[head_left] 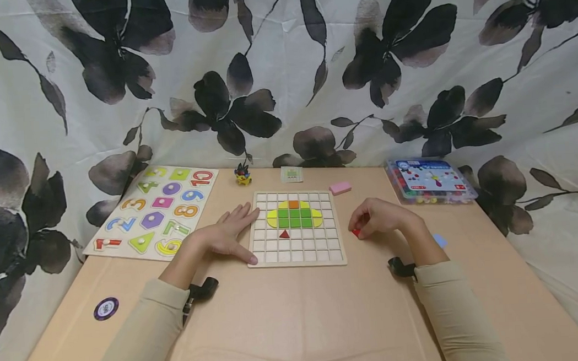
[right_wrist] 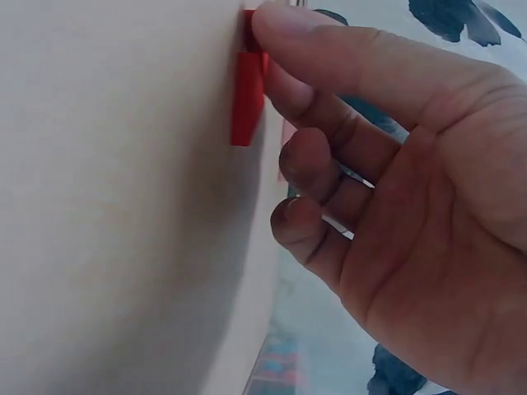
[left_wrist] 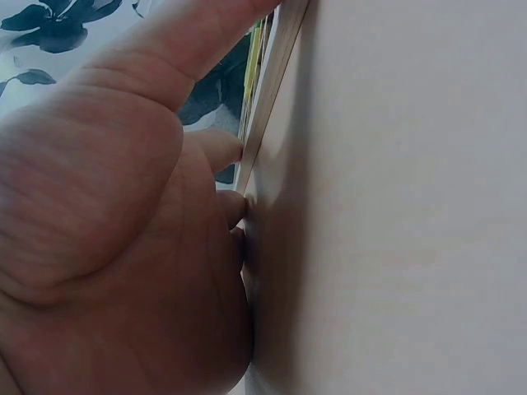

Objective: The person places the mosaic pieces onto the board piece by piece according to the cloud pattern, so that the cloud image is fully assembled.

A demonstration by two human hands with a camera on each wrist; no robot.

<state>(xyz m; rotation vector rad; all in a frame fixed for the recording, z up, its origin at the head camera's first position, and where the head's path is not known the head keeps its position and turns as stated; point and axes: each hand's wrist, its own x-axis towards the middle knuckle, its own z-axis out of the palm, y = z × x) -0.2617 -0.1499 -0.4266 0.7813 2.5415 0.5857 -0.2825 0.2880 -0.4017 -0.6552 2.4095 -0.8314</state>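
Note:
A wooden grid board (head_left: 298, 257) lies in the middle of the table in the head view. Green tiles (head_left: 295, 219) fill squares in its upper half, with yellow rounded tiles (head_left: 272, 219) at the sides, an orange tile (head_left: 294, 204) above and a dark red triangle (head_left: 284, 234) lower down. My left hand (head_left: 225, 237) lies with straight, spread fingers along the board's left edge, thumb at its near corner. Right of the board, my right hand (head_left: 383, 219) pinches a small red piece (right_wrist: 246, 99) between thumb and finger, low over the table.
A number puzzle board (head_left: 154, 213) lies at the left, a round dark chip (head_left: 106, 309) nearer me. Behind the grid stand a small yellow figure (head_left: 243, 174) and a patterned card (head_left: 291, 174). A pink block (head_left: 340, 188), a plastic box (head_left: 430, 180) and a blue piece (head_left: 440, 241) lie rightward.

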